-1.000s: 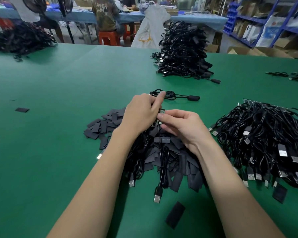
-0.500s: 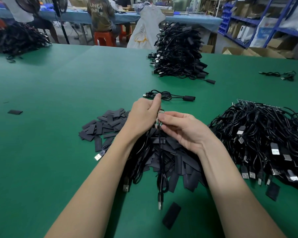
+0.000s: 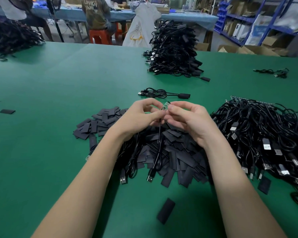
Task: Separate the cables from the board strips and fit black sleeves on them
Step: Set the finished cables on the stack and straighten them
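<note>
Hands have lifted since before: my left hand [image 3: 141, 115] and right hand [image 3: 187, 121] both pinch the cable [image 3: 159, 134], its board [image 3: 165, 105] between my fingertips.

— What is blocked? The near centre is covered by the sleeve pile [image 3: 170, 152]; the right is walled off by tangled cables [image 3: 265, 134].
— And open? Bare green table [image 3: 50, 100] is left wide to the left, broken only by one stray sleeve [image 3: 7, 111].
</note>
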Demonstrator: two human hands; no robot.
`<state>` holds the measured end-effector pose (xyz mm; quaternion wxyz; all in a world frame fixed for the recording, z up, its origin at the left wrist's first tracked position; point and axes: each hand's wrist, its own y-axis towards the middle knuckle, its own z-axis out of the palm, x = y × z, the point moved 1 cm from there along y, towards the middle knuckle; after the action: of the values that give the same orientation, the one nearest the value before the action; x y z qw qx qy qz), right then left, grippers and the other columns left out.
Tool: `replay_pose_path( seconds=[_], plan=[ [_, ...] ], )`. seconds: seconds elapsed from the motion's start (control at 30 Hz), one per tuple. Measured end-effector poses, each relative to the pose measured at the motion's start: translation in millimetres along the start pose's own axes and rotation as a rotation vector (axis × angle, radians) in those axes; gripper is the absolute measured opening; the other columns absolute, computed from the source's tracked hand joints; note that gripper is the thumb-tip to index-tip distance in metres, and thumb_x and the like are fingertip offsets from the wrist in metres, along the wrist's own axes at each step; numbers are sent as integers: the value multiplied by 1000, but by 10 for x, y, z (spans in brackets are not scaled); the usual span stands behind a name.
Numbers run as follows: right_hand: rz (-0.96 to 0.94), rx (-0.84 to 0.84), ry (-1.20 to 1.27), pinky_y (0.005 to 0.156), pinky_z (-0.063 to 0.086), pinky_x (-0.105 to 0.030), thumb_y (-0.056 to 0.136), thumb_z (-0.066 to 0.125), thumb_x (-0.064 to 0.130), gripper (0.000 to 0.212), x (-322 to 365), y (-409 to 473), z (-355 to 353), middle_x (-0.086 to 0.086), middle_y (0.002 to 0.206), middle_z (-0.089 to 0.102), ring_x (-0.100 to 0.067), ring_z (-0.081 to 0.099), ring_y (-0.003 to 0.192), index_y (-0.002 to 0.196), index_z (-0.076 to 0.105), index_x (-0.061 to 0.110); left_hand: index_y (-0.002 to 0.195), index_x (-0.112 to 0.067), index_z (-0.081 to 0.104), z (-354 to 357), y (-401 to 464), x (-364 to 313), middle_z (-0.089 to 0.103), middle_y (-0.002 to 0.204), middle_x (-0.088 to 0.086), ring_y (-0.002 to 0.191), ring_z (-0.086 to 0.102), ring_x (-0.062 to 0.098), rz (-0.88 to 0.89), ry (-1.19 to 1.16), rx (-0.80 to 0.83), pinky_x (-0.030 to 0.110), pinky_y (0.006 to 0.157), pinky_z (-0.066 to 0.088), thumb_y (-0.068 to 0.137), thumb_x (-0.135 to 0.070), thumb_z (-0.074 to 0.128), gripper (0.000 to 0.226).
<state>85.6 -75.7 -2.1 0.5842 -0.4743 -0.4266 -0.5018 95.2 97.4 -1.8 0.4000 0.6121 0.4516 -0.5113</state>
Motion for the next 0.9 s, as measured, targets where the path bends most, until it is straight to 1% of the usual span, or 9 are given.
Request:
replay_pose_path(
  seconds=[0.07,0.13,0.17,0.3,0.47,0.63,0.73,0.83,0.9],
  plan=[
    [-93,-58,-390,65,57,-18,87,79,20,10,14,21,-121,-4,87,80,-9,73,73,96,75,18,96,-9,63,4,-13,5,68,66,1,58,62,13,-31,-72,-60,16,54,48,94,-1,66,9],
    [-194,-138,-785,63,48,-5,80,84,35,12,18,33,-195,15,74,76,5,68,69,86,77,28,94,-8,64,-6,-4,19,66,66,3,57,65,13,-48,-115,-105,19,57,53,94,0,66,9],
    [-212,-158,-878,61,44,-2,76,86,40,15,5,27,-192,18,69,73,9,66,68,83,77,29,94,-8,64,-6,1,28,65,69,5,58,66,13,-52,-111,-120,20,60,55,94,-1,66,8],
    [-170,-156,-1014,81,56,-28,73,88,43,21,-130,27,-63,13,77,73,-7,70,82,83,75,30,93,-7,66,21,8,71,57,72,7,58,66,12,-66,-91,-162,22,63,59,95,-2,67,5],
    [-59,-99,-895,75,54,-26,75,86,25,19,-99,39,-89,18,72,74,-4,69,80,86,73,33,94,-9,69,33,3,81,63,83,16,59,65,8,-45,5,-156,18,62,55,94,-9,69,1],
    [-69,-31,-711,88,55,-28,78,84,12,25,-26,15,-126,8,90,77,-10,72,89,93,76,30,91,-13,71,34,2,99,66,79,13,58,59,10,-19,40,-147,15,61,50,93,-13,71,2],
    [-91,-4,-529,84,58,-23,81,82,4,25,6,-3,-166,2,97,78,-7,74,92,95,78,24,90,-17,72,30,5,94,69,76,8,62,58,13,-7,37,-128,18,64,51,93,-17,72,3],
    [-68,31,-416,72,57,-17,82,80,-1,28,-2,-8,-189,-4,100,75,-1,72,85,98,77,22,92,-16,72,37,2,92,69,73,4,61,56,13,-7,23,-117,18,63,49,93,-17,72,1],
    [-70,31,-363,79,58,-21,81,80,-1,29,-11,7,-190,-2,99,75,-5,71,94,100,77,21,92,-16,72,57,1,84,69,71,2,65,55,16,-11,1,-108,17,61,47,93,-16,72,1]
  ],
)
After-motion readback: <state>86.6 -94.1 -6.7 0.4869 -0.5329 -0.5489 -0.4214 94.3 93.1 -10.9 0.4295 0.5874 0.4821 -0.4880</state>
